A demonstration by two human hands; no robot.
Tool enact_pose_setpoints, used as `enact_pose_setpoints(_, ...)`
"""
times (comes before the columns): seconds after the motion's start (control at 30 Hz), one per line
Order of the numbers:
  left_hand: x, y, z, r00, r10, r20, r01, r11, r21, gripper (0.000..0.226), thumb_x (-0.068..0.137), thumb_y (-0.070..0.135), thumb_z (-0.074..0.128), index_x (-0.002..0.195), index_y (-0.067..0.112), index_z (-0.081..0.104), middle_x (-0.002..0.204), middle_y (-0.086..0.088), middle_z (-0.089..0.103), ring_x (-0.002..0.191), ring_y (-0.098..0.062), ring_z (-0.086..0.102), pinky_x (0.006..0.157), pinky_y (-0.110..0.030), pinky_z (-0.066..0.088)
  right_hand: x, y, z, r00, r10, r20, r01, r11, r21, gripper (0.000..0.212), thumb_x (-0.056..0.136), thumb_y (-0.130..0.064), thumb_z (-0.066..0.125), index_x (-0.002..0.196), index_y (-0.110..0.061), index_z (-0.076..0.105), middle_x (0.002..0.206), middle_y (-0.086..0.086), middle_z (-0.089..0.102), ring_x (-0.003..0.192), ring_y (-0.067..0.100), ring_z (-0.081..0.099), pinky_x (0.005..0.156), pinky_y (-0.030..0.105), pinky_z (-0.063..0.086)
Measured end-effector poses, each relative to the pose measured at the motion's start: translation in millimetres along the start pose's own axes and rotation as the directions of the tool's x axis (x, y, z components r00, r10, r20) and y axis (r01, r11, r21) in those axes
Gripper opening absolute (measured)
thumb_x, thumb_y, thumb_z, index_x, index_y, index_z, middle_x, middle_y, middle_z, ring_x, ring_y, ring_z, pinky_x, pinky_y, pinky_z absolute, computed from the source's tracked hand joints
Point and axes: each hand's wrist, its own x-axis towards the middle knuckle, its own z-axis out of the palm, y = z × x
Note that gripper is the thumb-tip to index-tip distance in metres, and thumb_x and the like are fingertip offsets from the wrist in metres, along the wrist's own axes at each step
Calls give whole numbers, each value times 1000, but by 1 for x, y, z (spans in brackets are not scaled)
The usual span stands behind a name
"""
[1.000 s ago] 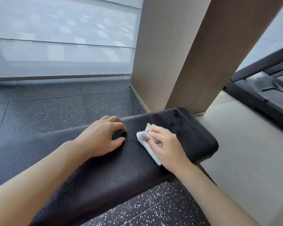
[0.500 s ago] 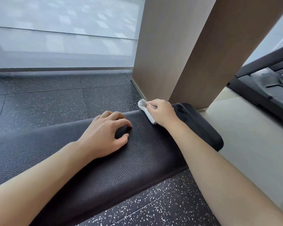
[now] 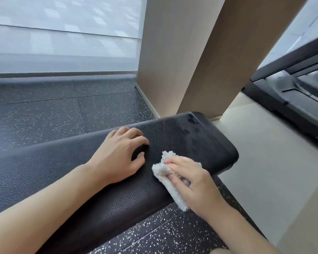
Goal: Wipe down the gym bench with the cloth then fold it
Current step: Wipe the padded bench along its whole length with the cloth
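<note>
Wiping in progress, head view, the only one. The right hand (image 3: pixel 193 182) lies over the crumpled white cloth (image 3: pixel 165 173), fingers spread and slightly curled on top of it, pressing it flat onto the near edge of the gym bench (image 3: pixel 200 143); the palm-down hold likely keeps the fabric in contact with the pad. Whether the thumb hooks under the cloth cannot be told. Part of the cloth trails down past the bench's front edge, below the wrist.

The left hand (image 3: pixel 121 153) rests on the padded top just beside the cloth, fingers loosely bent, fingertips touching the leather, holding nothing. Judgement: it braces the body and steadies the pad while the other hand rubs.

A duller, smeared patch shows near the bench's far end, probably damp from the wipe. Speckled rubber floor (image 3: pixel 44 114) lies beyond the bench, a wooden pillar (image 3: pixel 182 52) stands behind the bench end, and a dark machine (image 3: pixel 292 96) sits well apart to the right. Folding not yet begun.
</note>
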Motion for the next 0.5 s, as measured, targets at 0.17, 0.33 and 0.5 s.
enact_pose_setpoints(0.17, -2, -3, 0, 999, 3, -33, -4, 999, -39, 32, 91, 34, 59, 121, 32, 68, 128, 14, 61, 123, -16, 52, 111, -38, 40, 91, 33, -10, 958, 235, -164, -247, 967, -58, 27, 96, -14, 67, 122, -13, 75, 128, 0, 71, 126, 13, 61, 113, 27, 42)
enact_pose_setpoints(0.33, 2, -10, 0, 984, -139, -115, 123, 984, -131, 30, 87, 9, 64, 113, 21, 72, 118, 6, 66, 113, -21, 54, 100, -23, 37, 87, -10, 23, 992, 105, -75, -112, 989, -99, 23, 97, -12, 61, 115, -12, 75, 130, -1, 68, 130, 16, 56, 116, 34, 37)
enact_pose_setpoints(0.5, -2, -2, -4, 999, -27, -29, 24, 994, -104, 32, 86, 24, 56, 113, 23, 74, 122, 8, 66, 115, -24, 56, 107, -43, 45, -12, -34, 23, 997, -76, 28, 76, 997, 17, 26, 101, -19, 60, 125, -22, 70, 138, -18, 60, 135, 4, 49, 117, 22, 33)
